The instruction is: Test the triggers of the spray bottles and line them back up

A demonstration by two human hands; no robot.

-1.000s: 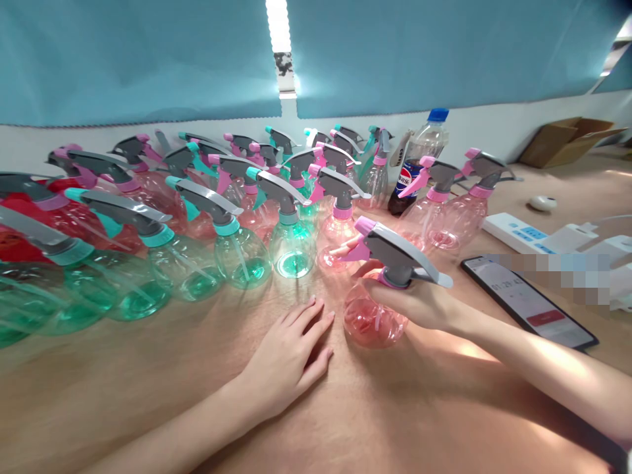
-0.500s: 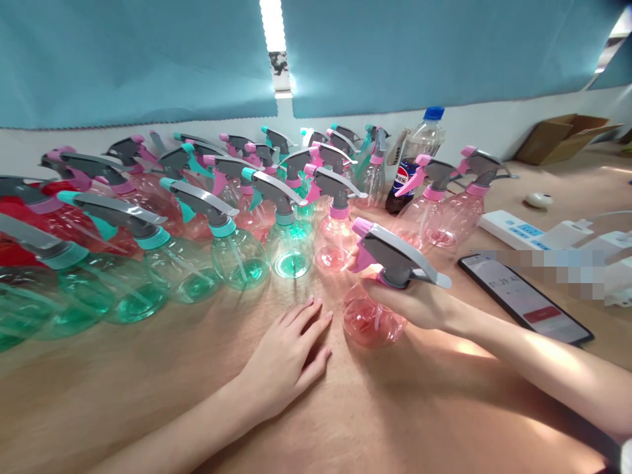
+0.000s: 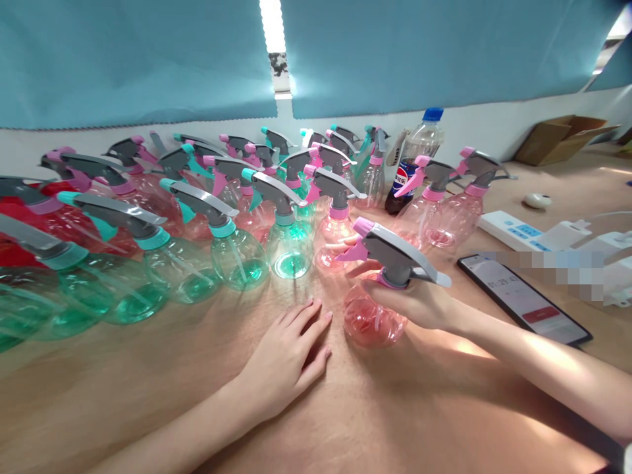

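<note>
My right hand (image 3: pixel 419 301) grips a pink spray bottle (image 3: pixel 372 319) round its neck, below the grey head with the pink nozzle. Its fingers reach forward at the pink trigger (image 3: pixel 354 251). The bottle stands upright on the wooden table (image 3: pixel 316 421). To its left, my left hand (image 3: pixel 289 352) lies flat with fingers spread, touching only the tabletop. Just beyond it stand a green spray bottle (image 3: pixel 290 253) and another pink spray bottle (image 3: pixel 332 230), whose lower part is partly behind my right fingers.
Several green and pink spray bottles (image 3: pixel 239 266) crowd the left and back. At the right are a phone (image 3: pixel 523 296), a power strip (image 3: pixel 513 230), a white earbud case (image 3: pixel 537 200) and an open cardboard box (image 3: pixel 557 139). A cola bottle (image 3: pixel 415 158) stands near the wall.
The fingers of my right hand have stretched forward and the pink trigger has swung out, away from the neck. The bottle and my left hand stay in place.
</note>
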